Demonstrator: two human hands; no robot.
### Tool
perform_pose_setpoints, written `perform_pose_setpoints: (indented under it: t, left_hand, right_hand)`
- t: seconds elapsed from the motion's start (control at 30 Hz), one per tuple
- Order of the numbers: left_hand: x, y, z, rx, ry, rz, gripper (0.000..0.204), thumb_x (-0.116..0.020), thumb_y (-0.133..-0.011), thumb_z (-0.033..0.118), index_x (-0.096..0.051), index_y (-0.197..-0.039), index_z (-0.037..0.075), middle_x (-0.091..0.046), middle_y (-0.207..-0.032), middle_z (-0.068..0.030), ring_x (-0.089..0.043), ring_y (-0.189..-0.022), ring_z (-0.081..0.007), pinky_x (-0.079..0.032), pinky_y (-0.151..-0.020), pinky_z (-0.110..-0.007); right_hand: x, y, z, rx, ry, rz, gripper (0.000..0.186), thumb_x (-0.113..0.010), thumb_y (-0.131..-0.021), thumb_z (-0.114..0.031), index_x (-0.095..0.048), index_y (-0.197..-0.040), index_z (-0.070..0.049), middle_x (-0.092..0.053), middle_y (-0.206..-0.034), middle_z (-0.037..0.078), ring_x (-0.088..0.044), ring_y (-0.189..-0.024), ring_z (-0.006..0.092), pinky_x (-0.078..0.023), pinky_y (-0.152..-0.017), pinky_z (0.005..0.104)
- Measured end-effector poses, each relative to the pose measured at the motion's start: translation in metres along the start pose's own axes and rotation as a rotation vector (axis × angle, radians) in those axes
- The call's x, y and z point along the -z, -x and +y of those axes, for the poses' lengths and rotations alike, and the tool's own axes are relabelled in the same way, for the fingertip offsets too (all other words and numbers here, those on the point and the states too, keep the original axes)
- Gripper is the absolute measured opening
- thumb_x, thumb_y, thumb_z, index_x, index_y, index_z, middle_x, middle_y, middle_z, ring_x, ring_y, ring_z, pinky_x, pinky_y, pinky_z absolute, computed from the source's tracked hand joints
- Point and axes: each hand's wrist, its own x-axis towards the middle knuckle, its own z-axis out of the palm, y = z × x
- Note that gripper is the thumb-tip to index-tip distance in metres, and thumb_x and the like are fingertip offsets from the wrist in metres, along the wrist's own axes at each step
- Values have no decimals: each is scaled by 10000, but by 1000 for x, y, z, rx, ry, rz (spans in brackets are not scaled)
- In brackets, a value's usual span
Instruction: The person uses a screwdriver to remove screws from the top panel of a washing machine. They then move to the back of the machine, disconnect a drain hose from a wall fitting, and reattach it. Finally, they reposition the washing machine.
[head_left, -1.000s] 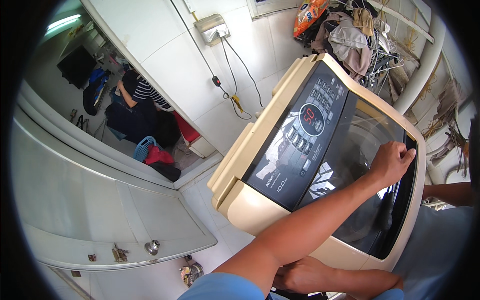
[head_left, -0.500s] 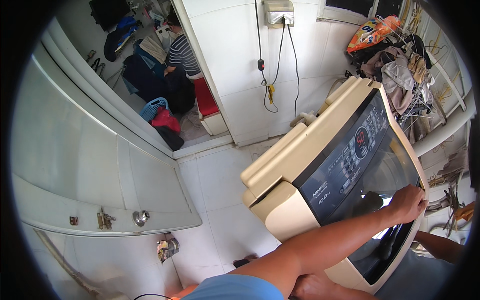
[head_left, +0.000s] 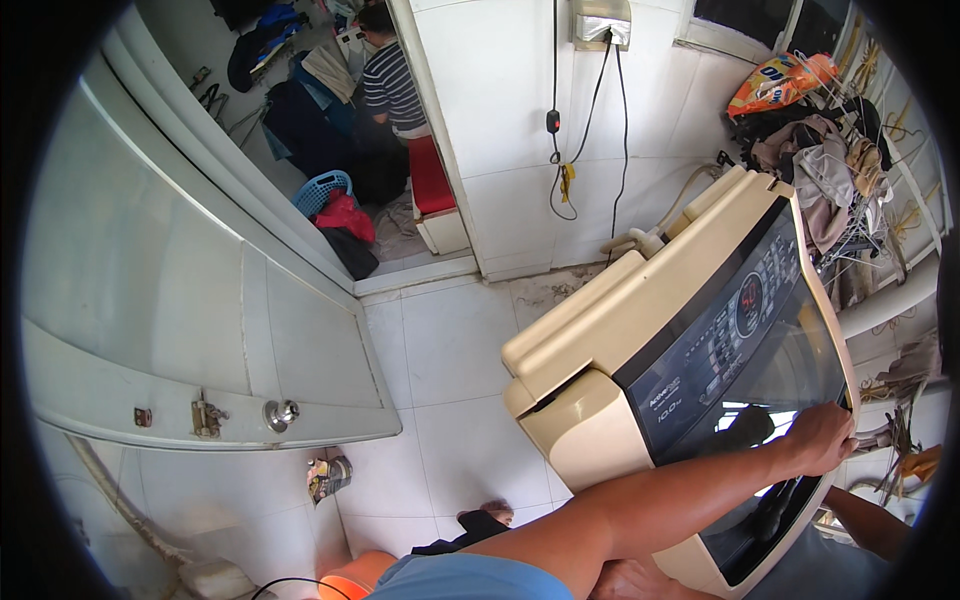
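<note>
A cream top-load washing machine (head_left: 590, 310) stands tilted in the view. Its dark control panel (head_left: 715, 345) has a lit red display, and the dark glass lid (head_left: 800, 350) is down. My left hand (head_left: 818, 438), on a bare arm in a light blue sleeve, reaches across the glass, its fingers curled over the lid's front edge. My right hand (head_left: 635, 580) sits below the left forearm, close to the machine's near side. The lower picture edge cuts it off, hiding its fingers. At the right, a shadowed arm (head_left: 872, 518) meets the machine's edge beside grey cloth; whose it is, I cannot tell.
A white door (head_left: 200, 350) stands ajar at left. Past the doorway sits a person in a striped shirt (head_left: 392, 85), near a blue basket (head_left: 322, 192). Clothes (head_left: 815, 170) on hangers crowd the right. An orange bucket (head_left: 352, 578) and a foot (head_left: 497, 514) are low down.
The view has turned a little left, so the machine sits farther right. More of the orange bucket and the foot shows. My left hand keeps its hold on the lid edge.
</note>
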Motion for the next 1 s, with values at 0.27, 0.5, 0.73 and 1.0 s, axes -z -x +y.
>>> perform_pose_setpoints:
  t: [0.27,0.5,0.73,1.0]
  left_hand:
    - [0,1,-4,-27,3,2,321,-642,-925,231,-646,-744,-34,-639,-697,-248,-658,-709,-437,-514,-669,-508]
    - [-5,-1,-7,-50,-22,43,390,-659,-931,303,-626,-703,-11,-629,-667,-242,-646,-686,-442,-500,-641,-515]
    - [-6,-5,-8,-84,-83,-53,441,-654,-956,354,-640,-711,-12,-607,-640,-219,-633,-615,-397,-471,-580,-466]
    - [18,-6,3,-49,-227,-37,499,-690,-970,403,-639,-706,-18,-517,-567,3,-444,-571,-71,-382,-537,-285]
  right_hand:
    - [-9,8,-4,15,-67,101,154,-688,-679,-233,-735,-754,-107,-705,-744,54,-682,-735,234,-534,-697,413]
    - [2,-11,-5,24,-193,329,156,-637,-772,-198,-703,-857,-85,-692,-825,65,-676,-819,255,-525,-765,409]
    - [-14,3,3,29,-66,37,142,-583,-832,-149,-663,-897,-51,-693,-885,76,-681,-931,266,-526,-884,391]
    - [-21,-1,-1,56,-123,309,188,-636,-767,-175,-658,-651,-29,-645,-610,123,-662,-598,329,-531,-568,438]
